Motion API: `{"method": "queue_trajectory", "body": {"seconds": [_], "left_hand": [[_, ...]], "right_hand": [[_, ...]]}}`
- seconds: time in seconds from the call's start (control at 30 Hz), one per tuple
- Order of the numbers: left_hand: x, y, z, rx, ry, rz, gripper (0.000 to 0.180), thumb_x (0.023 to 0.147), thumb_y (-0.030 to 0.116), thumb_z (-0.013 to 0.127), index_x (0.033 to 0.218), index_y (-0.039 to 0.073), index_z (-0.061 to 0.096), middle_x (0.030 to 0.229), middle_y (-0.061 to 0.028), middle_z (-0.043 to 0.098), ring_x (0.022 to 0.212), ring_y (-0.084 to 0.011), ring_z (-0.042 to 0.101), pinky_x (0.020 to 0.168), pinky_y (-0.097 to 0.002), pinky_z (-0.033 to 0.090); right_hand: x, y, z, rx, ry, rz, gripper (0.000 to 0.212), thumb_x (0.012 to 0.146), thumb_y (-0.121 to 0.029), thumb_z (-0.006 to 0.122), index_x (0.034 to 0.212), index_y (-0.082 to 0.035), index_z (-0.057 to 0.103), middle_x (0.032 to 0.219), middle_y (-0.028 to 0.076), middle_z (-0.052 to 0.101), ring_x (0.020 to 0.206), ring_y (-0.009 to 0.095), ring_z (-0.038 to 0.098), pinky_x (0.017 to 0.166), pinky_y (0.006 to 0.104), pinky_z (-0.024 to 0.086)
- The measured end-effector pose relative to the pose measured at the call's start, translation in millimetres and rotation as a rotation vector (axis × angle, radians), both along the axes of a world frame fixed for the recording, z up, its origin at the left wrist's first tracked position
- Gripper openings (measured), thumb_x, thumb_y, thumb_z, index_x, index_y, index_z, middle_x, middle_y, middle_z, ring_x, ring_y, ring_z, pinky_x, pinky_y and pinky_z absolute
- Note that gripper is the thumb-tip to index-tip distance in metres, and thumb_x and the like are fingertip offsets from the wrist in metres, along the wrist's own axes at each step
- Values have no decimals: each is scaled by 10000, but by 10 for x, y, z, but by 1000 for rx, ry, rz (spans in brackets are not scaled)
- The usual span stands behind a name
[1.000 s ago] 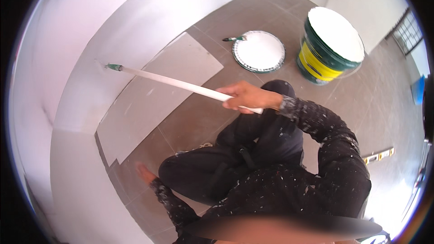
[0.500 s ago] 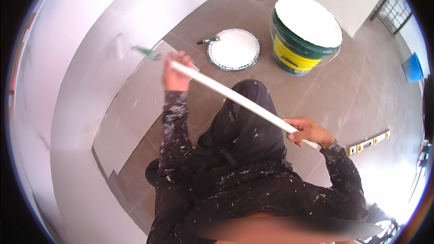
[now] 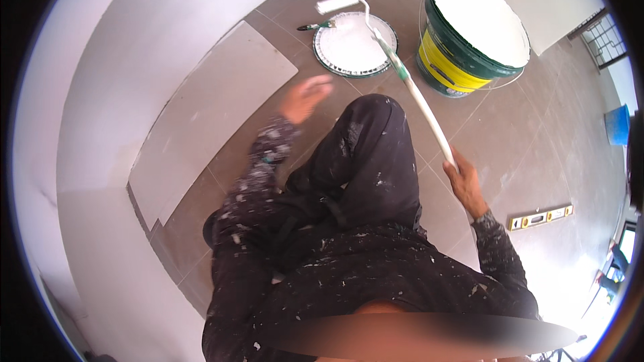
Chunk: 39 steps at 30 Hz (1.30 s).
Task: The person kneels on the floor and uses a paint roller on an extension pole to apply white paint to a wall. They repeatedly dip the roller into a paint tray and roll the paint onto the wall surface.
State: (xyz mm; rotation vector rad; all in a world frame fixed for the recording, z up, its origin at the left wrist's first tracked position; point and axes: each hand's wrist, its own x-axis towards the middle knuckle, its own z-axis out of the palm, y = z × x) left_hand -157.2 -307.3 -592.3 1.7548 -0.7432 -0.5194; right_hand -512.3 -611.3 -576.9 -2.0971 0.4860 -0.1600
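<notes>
My right hand (image 3: 464,181) grips the lower end of a long white pole that carries a paint roller (image 3: 338,3). The roller's white sleeve hangs over the round bucket lid (image 3: 354,47) lying on the floor. My left hand (image 3: 305,97) is off the pole, fingers spread and blurred, held in the air over my raised knee. A green and yellow paint bucket (image 3: 475,33) full of white paint stands just right of the lid. My dark clothes are spattered with white paint.
A small paintbrush (image 3: 316,25) lies at the lid's left edge. A pale board (image 3: 208,114) lies flat on the tiled floor by the white wall (image 3: 114,60). A yellow spirit level (image 3: 540,216) lies on the floor at the right. A blue object (image 3: 617,124) sits far right.
The roller has swung from the wall at the left over to the lid by the bucket. My left hand let go of the pole; only my right hand holds it now.
</notes>
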Motion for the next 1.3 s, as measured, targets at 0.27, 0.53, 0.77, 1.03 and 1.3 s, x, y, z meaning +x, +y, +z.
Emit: {"method": "queue_trajectory", "body": {"seconds": [0.27, 0.53, 0.77, 1.03, 1.3], "left_hand": [[438, 2458, -918, 574, 128, 417, 627, 936, 449, 667, 1328, -34, 586, 1259, -180, 667, 1158, -269, 634, 992, -375, 478], [186, 2676, -986, 518, 23, 418, 624, 929, 436, 666, 1339, -27, 583, 1279, -196, 655, 1185, -294, 626, 1029, -389, 469], [101, 2475, -989, 693, -199, 446, 543, 959, 508, 576, 1292, 85, 650, 1360, -170, 610, 1294, -365, 532, 1110, -464, 409], [105, 2540, -1009, 621, -63, 497, 569, 874, 472, 658, 1264, 57, 664, 1269, -198, 660, 1207, -370, 603, 1049, -448, 464], [182, 2586, -1283, 766, -109, 449, 570, 893, 489, 629, 1274, 67, 662, 1347, -205, 611, 1268, -371, 559, 1080, -460, 435]], "right_hand": [[-436, 277, -412, -23, 231, -116, 522, 973, -227, 630, 1422, 11, 509, 1271, 297, 632, 1223, 332, 620, 1016, 375, 468], [717, 101, -561, -124, 141, -112, 487, 927, -227, 649, 1344, 14, 582, 1016, 278, 699, 908, 330, 699, 834, 394, 519], [286, 45, -602, 134, 57, 72, 342, 966, -194, 595, 1261, -25, 634, 604, -42, 481, 483, 51, 442, 419, 251, 354], [234, 144, -683, 145, 283, 140, 263, 992, -251, 574, 870, -19, 574, 585, 17, 500, 420, 112, 484, 390, 280, 378], [135, 85, -760, 473, 547, 65, 246, 975, -201, 535, 854, 8, 581, 646, 84, 578, 477, 191, 590, 431, 330, 489]]}}
